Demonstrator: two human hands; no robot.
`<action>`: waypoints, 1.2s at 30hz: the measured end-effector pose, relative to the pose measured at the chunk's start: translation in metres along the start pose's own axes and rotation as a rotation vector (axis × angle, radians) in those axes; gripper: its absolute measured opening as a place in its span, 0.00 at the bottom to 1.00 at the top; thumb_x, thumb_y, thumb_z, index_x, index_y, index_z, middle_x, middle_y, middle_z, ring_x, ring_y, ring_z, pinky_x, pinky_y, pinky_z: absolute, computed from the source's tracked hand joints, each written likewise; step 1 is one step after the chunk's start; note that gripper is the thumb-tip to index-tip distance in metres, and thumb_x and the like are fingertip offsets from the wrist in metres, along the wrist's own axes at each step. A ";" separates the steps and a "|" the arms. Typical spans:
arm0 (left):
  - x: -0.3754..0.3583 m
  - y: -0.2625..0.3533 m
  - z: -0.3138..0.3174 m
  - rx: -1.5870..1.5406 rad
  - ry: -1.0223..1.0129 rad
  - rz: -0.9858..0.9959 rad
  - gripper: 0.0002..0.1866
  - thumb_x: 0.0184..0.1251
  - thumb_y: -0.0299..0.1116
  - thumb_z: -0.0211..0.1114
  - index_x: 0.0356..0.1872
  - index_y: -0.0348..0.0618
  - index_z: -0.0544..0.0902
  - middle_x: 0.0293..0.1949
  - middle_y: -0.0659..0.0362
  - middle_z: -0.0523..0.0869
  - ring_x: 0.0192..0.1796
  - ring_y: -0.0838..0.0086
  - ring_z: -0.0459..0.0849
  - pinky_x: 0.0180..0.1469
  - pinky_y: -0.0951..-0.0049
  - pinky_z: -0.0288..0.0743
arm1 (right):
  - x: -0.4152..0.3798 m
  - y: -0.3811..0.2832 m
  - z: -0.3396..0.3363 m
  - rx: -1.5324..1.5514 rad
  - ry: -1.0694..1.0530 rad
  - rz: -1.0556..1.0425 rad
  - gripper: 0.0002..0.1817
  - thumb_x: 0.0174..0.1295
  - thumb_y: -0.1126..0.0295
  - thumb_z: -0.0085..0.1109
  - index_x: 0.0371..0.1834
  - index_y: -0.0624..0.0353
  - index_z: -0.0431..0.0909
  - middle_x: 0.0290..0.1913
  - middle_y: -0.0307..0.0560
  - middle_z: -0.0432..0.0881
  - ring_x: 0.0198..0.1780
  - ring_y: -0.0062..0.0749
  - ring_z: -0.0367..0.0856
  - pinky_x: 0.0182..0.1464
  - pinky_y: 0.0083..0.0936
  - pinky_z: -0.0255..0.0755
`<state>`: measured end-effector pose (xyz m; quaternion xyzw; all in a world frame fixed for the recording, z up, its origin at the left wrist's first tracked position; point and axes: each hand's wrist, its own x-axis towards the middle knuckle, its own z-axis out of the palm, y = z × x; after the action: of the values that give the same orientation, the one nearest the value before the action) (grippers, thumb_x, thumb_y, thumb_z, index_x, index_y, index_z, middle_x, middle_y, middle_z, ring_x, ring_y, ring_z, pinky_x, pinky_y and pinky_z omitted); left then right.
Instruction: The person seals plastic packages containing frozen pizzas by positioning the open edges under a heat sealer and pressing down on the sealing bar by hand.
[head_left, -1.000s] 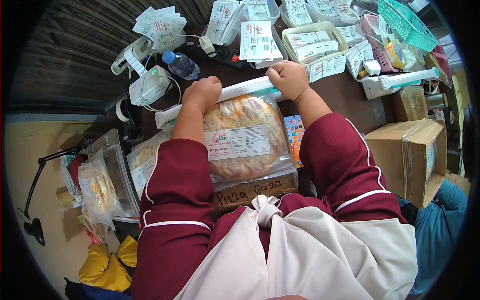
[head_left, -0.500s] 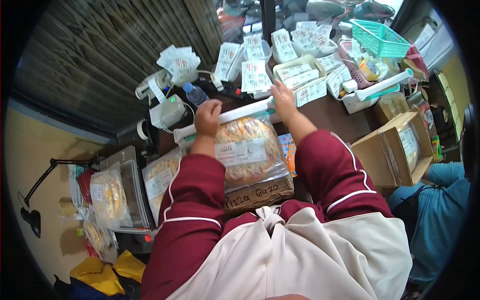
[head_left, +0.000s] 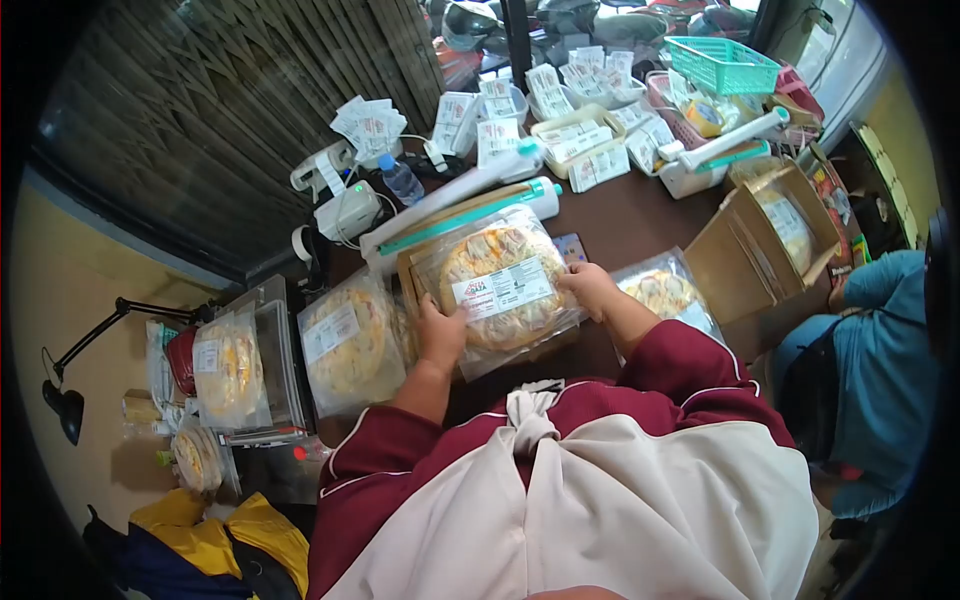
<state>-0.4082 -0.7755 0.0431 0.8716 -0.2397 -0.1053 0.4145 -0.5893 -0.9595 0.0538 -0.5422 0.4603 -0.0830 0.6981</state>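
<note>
A round pizza in a clear plastic bag, with a white printed label across it, is in front of me. My left hand grips the bag at its lower left. On the right edge, my right hand has its fingers closed on the same bag. Just beyond the pizza is a white and green bag sealer with its long white arm raised. A cardboard box lies under the bag, mostly covered.
Bagged pizzas lie at left and right. An open cardboard box holds another. Label stacks, a water bottle, a label printer and a second sealer stand behind. A person in blue is at right.
My hands have left the sealer's arm and come back to the bagged pizza, which is now tilted in them. The sealer arm has swung up. My view has shifted slightly.
</note>
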 end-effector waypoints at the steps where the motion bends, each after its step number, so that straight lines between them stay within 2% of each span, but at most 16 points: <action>1: -0.002 -0.002 -0.002 -0.257 -0.145 -0.123 0.26 0.57 0.35 0.66 0.54 0.30 0.71 0.43 0.48 0.81 0.42 0.64 0.81 0.45 0.68 0.75 | -0.006 0.009 -0.006 0.030 0.005 -0.028 0.14 0.49 0.71 0.60 0.39 0.67 0.78 0.34 0.48 0.80 0.34 0.30 0.78 0.39 0.26 0.71; 3: -0.009 0.004 -0.008 -0.763 -0.442 -0.375 0.20 0.57 0.31 0.66 0.49 0.31 0.74 0.42 0.50 0.81 0.40 0.67 0.81 0.46 0.71 0.75 | -0.020 0.027 -0.023 0.096 0.024 -0.087 0.15 0.49 0.71 0.60 0.40 0.67 0.78 0.34 0.48 0.80 0.35 0.29 0.77 0.39 0.25 0.71; 4: -0.014 0.021 -0.014 -0.548 -0.480 -0.529 0.11 0.59 0.25 0.63 0.42 0.33 0.76 0.39 0.55 0.82 0.38 0.72 0.81 0.44 0.74 0.75 | -0.028 0.034 -0.032 0.136 0.017 -0.089 0.15 0.50 0.71 0.60 0.40 0.68 0.78 0.35 0.47 0.80 0.36 0.28 0.77 0.39 0.24 0.70; 7: -0.038 0.036 0.009 -0.736 -0.533 -0.424 0.10 0.63 0.26 0.60 0.43 0.33 0.75 0.38 0.56 0.81 0.37 0.74 0.80 0.42 0.76 0.75 | -0.061 0.035 -0.061 0.159 0.057 -0.141 0.13 0.52 0.70 0.60 0.40 0.65 0.77 0.35 0.41 0.79 0.35 0.23 0.75 0.41 0.18 0.67; 9: -0.060 0.059 0.026 -0.896 -0.623 -0.378 0.10 0.65 0.27 0.59 0.44 0.33 0.75 0.37 0.56 0.81 0.36 0.75 0.79 0.41 0.78 0.75 | -0.086 0.029 -0.091 0.101 0.118 -0.225 0.14 0.52 0.70 0.60 0.40 0.65 0.78 0.34 0.40 0.80 0.32 0.20 0.75 0.34 0.17 0.67; 10: -0.068 0.071 0.030 -0.979 -0.660 -0.355 0.10 0.66 0.28 0.58 0.44 0.33 0.74 0.36 0.57 0.81 0.35 0.76 0.79 0.40 0.79 0.74 | -0.105 0.017 -0.104 0.058 0.196 -0.200 0.16 0.51 0.69 0.60 0.42 0.67 0.78 0.34 0.43 0.81 0.33 0.23 0.76 0.36 0.19 0.69; 13: -0.083 0.093 0.033 -0.801 -1.048 -0.218 0.16 0.67 0.32 0.58 0.49 0.30 0.73 0.38 0.56 0.80 0.36 0.77 0.78 0.40 0.79 0.74 | -0.126 0.015 -0.148 -0.271 0.471 -0.274 0.23 0.51 0.63 0.60 0.46 0.68 0.77 0.35 0.52 0.83 0.37 0.38 0.81 0.41 0.27 0.73; 14: -0.092 0.102 0.033 -0.688 -1.041 -0.249 0.19 0.67 0.34 0.59 0.51 0.30 0.72 0.39 0.56 0.79 0.37 0.77 0.77 0.40 0.79 0.74 | -0.140 0.015 -0.157 -0.598 0.612 -0.146 0.25 0.56 0.60 0.59 0.52 0.66 0.74 0.44 0.52 0.81 0.45 0.38 0.80 0.49 0.27 0.71; 17: -0.101 0.108 0.034 -0.421 -1.102 -0.231 0.25 0.67 0.41 0.59 0.58 0.33 0.70 0.41 0.58 0.78 0.39 0.79 0.75 0.40 0.79 0.73 | -0.150 0.021 -0.141 -1.140 0.667 -0.203 0.31 0.57 0.53 0.59 0.59 0.62 0.70 0.55 0.56 0.76 0.57 0.49 0.74 0.59 0.36 0.65; 20: -0.094 0.105 0.026 -0.296 -1.204 -0.253 0.23 0.67 0.42 0.58 0.58 0.39 0.72 0.41 0.60 0.78 0.40 0.79 0.75 0.41 0.77 0.71 | -0.108 0.106 -0.130 -1.255 0.447 -0.291 0.34 0.60 0.44 0.50 0.68 0.45 0.62 0.70 0.51 0.59 0.72 0.46 0.51 0.71 0.48 0.41; 24: -0.083 0.093 -0.004 -0.286 -1.160 -0.215 0.20 0.67 0.42 0.58 0.54 0.40 0.75 0.40 0.62 0.79 0.39 0.79 0.76 0.41 0.78 0.72 | -0.097 0.126 -0.104 -1.322 0.591 -0.285 0.35 0.62 0.39 0.40 0.71 0.39 0.58 0.75 0.46 0.49 0.76 0.41 0.40 0.72 0.50 0.27; 27: -0.061 0.075 -0.042 -0.298 -1.048 0.017 0.19 0.67 0.41 0.58 0.52 0.38 0.76 0.40 0.61 0.80 0.38 0.79 0.76 0.41 0.78 0.72 | -0.090 0.120 -0.098 -1.313 0.595 -0.244 0.34 0.63 0.39 0.39 0.71 0.38 0.58 0.74 0.46 0.51 0.76 0.43 0.42 0.72 0.50 0.27; 29: -0.036 0.046 -0.065 -0.144 -0.765 0.229 0.16 0.65 0.36 0.59 0.50 0.38 0.78 0.41 0.56 0.82 0.37 0.71 0.80 0.41 0.73 0.74 | -0.087 0.124 -0.099 -1.317 0.631 -0.281 0.33 0.63 0.41 0.41 0.70 0.38 0.59 0.74 0.47 0.51 0.76 0.43 0.43 0.72 0.51 0.29; 31: -0.021 0.047 -0.104 0.340 -0.371 0.279 0.16 0.60 0.30 0.61 0.50 0.40 0.79 0.42 0.53 0.82 0.41 0.59 0.80 0.46 0.66 0.74 | -0.089 0.121 -0.096 -1.334 0.636 -0.273 0.33 0.62 0.42 0.44 0.70 0.39 0.59 0.74 0.47 0.52 0.75 0.44 0.44 0.72 0.50 0.32; 34: -0.001 0.005 -0.142 1.028 -0.054 0.270 0.20 0.53 0.27 0.62 0.51 0.48 0.80 0.44 0.51 0.81 0.47 0.52 0.78 0.52 0.60 0.72 | -0.084 0.116 -0.095 -1.351 0.594 -0.180 0.33 0.61 0.45 0.48 0.69 0.41 0.61 0.73 0.48 0.53 0.75 0.44 0.45 0.70 0.55 0.40; 36: 0.009 -0.022 -0.158 0.768 -0.279 0.382 0.20 0.53 0.28 0.62 0.50 0.55 0.81 0.45 0.53 0.80 0.50 0.55 0.77 0.54 0.59 0.70 | -0.084 0.098 -0.088 -1.356 0.532 -0.071 0.32 0.60 0.48 0.50 0.67 0.45 0.64 0.71 0.49 0.57 0.72 0.46 0.53 0.67 0.59 0.45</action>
<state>-0.3331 -0.6623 0.1265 0.8799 -0.4715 -0.0466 0.0365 -0.7388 -0.9291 0.0200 -0.8316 0.5466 0.0688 0.0702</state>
